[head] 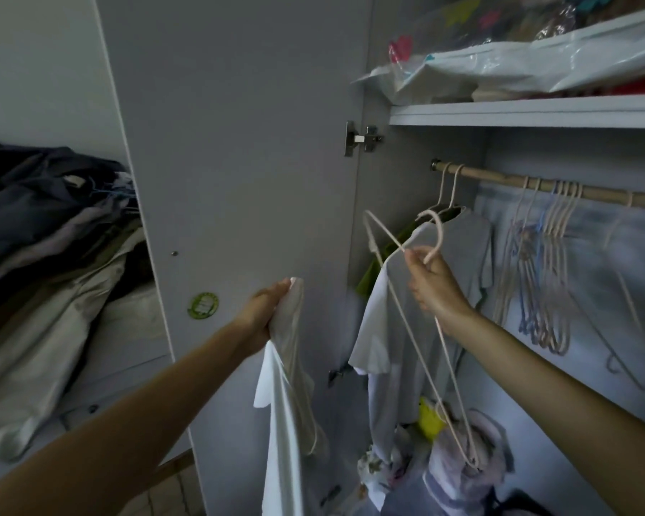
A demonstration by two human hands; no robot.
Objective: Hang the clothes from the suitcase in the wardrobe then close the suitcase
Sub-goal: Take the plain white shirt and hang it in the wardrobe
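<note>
Left hand (267,310) clutches the white garment (287,404) hanging beneath it, right hand (434,281) pinches a pale hanger (417,310) by its neck, wardrobe rail (499,182) just above and beyond.

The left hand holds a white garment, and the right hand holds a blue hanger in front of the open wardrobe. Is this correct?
Not quite: the hanger in the right hand is pale pink, not blue, as the head view shows. The rest holds: the left hand grips a white garment in front of the open wardrobe.
</note>
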